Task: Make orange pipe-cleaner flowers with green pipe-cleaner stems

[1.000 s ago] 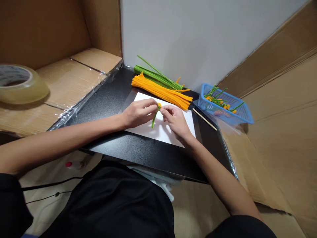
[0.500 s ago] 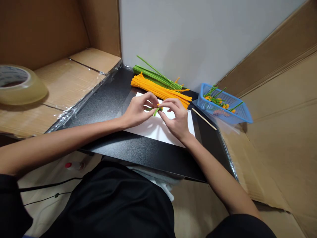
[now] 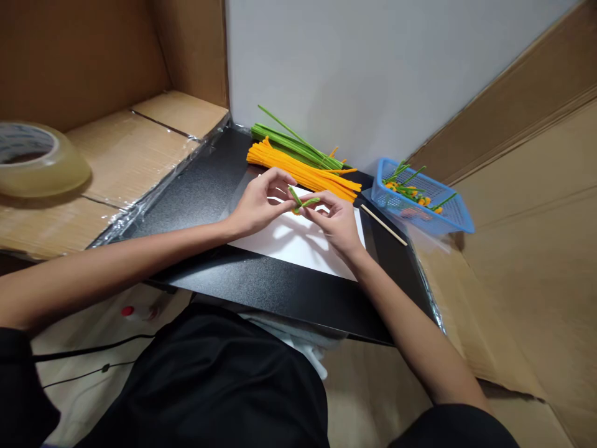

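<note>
Between my fingertips is a small pipe-cleaner piece (image 3: 306,203), green with two ends pointing apart in a V and a bit of orange at its base. My left hand (image 3: 262,204) pinches it from the left, thumb and index finger together. From the right, the fingers of my right hand (image 3: 336,223) close on the same piece. Below both hands lies a white sheet of paper (image 3: 289,246). Just behind them rests a bundle of orange pipe cleaners (image 3: 303,168), with a bundle of green pipe cleaners (image 3: 293,144) behind that.
A blue plastic basket (image 3: 452,214) at the right holds several green-and-orange pieces. Beside it lies a thin wooden stick (image 3: 384,224). The black table (image 3: 224,270) meets a pale wall at the back. On cardboard at the left sits a roll of clear tape (image 3: 60,168).
The pipe-cleaner piece has been turned: its green ends now point up and to the right, with the orange part beneath. My hands have shifted slightly, and the paper has slid a little.
</note>
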Available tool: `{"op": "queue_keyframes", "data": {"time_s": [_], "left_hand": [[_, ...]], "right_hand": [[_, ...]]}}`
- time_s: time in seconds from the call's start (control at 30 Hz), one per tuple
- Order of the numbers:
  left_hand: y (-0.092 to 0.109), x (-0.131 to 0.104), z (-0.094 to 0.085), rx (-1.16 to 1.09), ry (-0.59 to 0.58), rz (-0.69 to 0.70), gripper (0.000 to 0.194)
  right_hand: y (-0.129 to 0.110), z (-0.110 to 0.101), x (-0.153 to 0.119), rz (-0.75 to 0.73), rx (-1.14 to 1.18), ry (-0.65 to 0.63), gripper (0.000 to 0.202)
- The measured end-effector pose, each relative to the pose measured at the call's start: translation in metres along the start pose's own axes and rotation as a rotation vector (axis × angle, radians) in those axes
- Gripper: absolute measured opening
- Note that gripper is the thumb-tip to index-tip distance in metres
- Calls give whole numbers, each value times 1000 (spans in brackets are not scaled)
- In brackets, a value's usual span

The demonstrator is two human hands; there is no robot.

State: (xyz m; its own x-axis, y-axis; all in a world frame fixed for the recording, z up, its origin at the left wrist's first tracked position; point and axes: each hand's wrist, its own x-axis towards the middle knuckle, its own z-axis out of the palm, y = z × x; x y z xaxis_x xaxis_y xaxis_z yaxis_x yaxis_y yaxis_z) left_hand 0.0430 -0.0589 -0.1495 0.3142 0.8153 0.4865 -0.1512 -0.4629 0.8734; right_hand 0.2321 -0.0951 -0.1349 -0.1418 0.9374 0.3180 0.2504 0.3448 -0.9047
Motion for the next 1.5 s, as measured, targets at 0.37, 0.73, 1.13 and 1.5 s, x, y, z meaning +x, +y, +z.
{"op": "queue_keyframes", "data": {"time_s": [0.37,0.73,1.13,1.5], "left_hand": [[2,0,2,-201,-146,-271,34],[3,2,1,-281,-225,-387,24],[0,-1,3,-222,-230,-321,27],[-3,-4,10,-268,-104,-285,34]], "right_hand": [[-3,-4,2,221,351,-149,36],[-1,0,1,104,186,-67,41],[-7,-1,-3,-175,-96,-60,16],[-6,-3,-6,-402,-206,-65,6]]}}
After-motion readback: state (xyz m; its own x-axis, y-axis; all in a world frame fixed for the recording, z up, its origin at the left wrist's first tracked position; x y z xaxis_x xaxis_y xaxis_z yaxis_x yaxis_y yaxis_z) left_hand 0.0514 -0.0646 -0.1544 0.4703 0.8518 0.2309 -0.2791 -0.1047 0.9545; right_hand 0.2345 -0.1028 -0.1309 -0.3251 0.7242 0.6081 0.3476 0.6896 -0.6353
